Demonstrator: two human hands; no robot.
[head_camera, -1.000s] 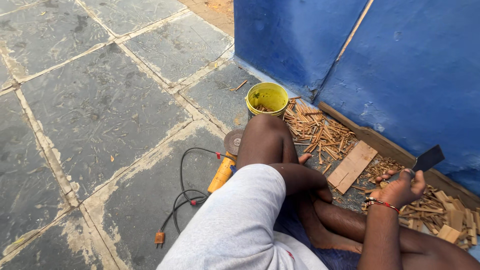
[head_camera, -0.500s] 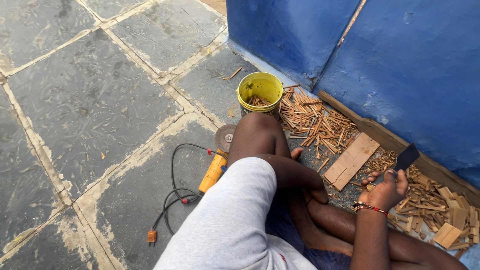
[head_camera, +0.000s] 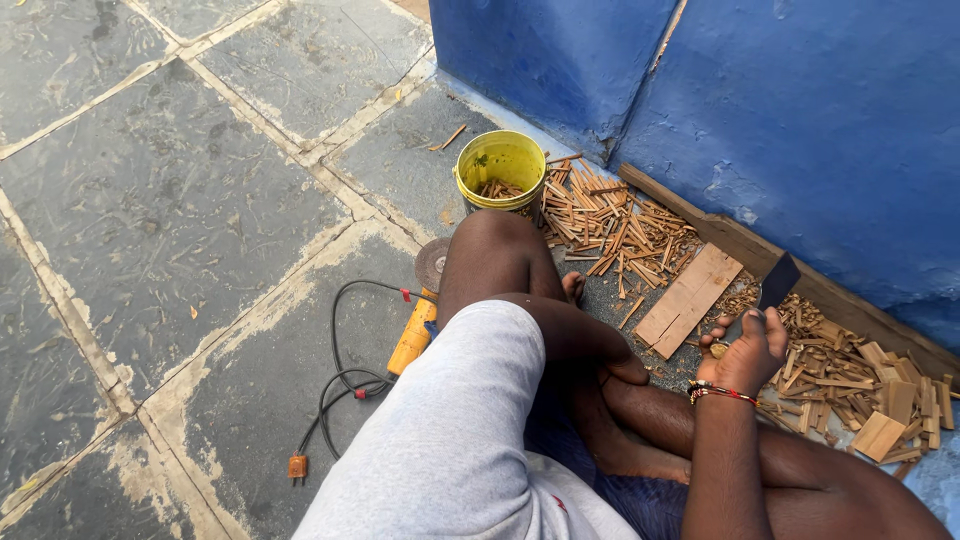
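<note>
Honestly, right hand (head_camera: 745, 352) grips a dark blade (head_camera: 776, 283) raised over the wood plank (head_camera: 690, 299) by the blue wall's base; left hand's hidden, can't tell. Bare foot (head_camera: 573, 288) sits close, a glancing chop could hit it.

Floor (head_camera: 170, 210) is showing dark grey stone slabs with pale, worn joints. Yellow bucket (head_camera: 499, 170) is standing on it near the blue wall. Wood splints (head_camera: 610, 220) are lying scattered beside the bucket (more along the wall base). Flat plank (head_camera: 690, 300) is lying among them. Yellow angle grinder (head_camera: 418, 325) is resting on a slab, black cord (head_camera: 340, 385) looping out.
</note>
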